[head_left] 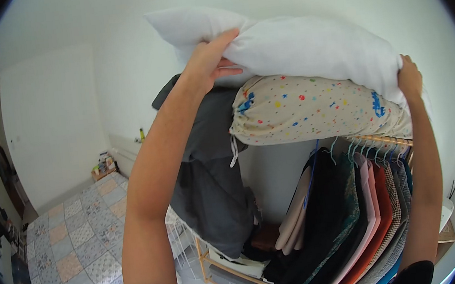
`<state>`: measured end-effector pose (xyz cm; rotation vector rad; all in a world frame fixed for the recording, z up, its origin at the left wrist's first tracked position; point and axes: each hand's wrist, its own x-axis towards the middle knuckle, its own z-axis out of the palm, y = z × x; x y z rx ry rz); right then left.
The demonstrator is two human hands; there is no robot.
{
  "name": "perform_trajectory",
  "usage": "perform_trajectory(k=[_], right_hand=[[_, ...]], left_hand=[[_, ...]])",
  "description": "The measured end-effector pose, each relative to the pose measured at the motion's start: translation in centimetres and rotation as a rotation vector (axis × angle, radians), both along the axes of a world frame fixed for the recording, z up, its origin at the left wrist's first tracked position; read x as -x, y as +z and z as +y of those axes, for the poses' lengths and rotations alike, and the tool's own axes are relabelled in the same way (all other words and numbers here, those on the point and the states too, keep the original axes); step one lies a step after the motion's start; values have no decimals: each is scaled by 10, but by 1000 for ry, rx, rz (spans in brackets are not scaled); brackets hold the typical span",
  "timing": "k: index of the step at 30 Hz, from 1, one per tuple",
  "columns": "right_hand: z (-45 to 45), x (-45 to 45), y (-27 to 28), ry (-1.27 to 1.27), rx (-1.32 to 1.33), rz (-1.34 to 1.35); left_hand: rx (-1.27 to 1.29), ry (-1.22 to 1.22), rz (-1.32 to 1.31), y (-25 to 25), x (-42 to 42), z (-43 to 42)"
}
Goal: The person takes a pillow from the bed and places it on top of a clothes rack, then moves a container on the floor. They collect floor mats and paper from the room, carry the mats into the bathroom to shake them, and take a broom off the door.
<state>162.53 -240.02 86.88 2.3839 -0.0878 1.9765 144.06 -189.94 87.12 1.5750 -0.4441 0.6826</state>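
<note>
A long white pillow (pixel 306 45) lies along the top of the clothes rack, held at both ends. My left hand (pixel 216 60) grips its left part, thumb on top and fingers underneath. At the right end, my right hand (pixel 410 78) is closed on the pillow, its fingers partly hidden. Directly below the pillow rests a cream drawstring bag (pixel 301 106) with coloured spots and blue lettering, its white cord hanging at the left. Dark grey cloth (pixel 209 182) drapes down from the rack's left side, below my left hand.
Several garments (pixel 358 222) hang on light-blue hangers (pixel 373 151) from the wooden rail (pixel 388 139). Folded items sit on a lower shelf (pixel 236 277). A bed with a patchwork cover (pixel 77 241) stands at left, with a small box of items (pixel 105 168) by its far corner.
</note>
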Motion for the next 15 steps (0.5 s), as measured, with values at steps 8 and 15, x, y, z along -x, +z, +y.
perform_trajectory(k=[8,15], right_hand=[[12,129,-28,442,119,-195],[88,173,-43,243,325,47]], left_hand=[[-393,385,191,-14,72,12],[-447,762,143,-32,113,49]])
